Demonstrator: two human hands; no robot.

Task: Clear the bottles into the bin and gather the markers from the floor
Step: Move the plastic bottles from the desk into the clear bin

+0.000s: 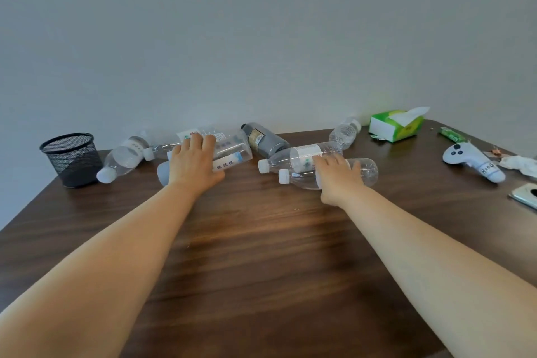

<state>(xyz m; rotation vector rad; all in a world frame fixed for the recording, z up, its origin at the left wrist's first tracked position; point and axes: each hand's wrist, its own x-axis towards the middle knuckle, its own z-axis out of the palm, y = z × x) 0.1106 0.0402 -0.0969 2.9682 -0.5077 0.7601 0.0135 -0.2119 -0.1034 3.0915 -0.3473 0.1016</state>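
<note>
Several empty clear plastic bottles lie on their sides at the back of the brown table (261,241). My left hand (191,164) lies over one labelled bottle (229,163), fingers curled across its top and thumb at its near side. My right hand (337,176) covers the middle of another clear bottle (367,171) whose white cap points left. Behind that one lies a second clear bottle (302,154). A grey opaque bottle (266,139) lies between the two groups. One more bottle (125,158) rests at the left and another (345,131) at the far right. No bin, markers or floor are in view.
A black mesh pen holder (69,160) stands at the table's left corner. A green tissue box (395,125), a green packet (452,135), a white game controller (470,160), crumpled tissue (520,164) and a phone (526,195) sit at the right. A plain wall is close behind.
</note>
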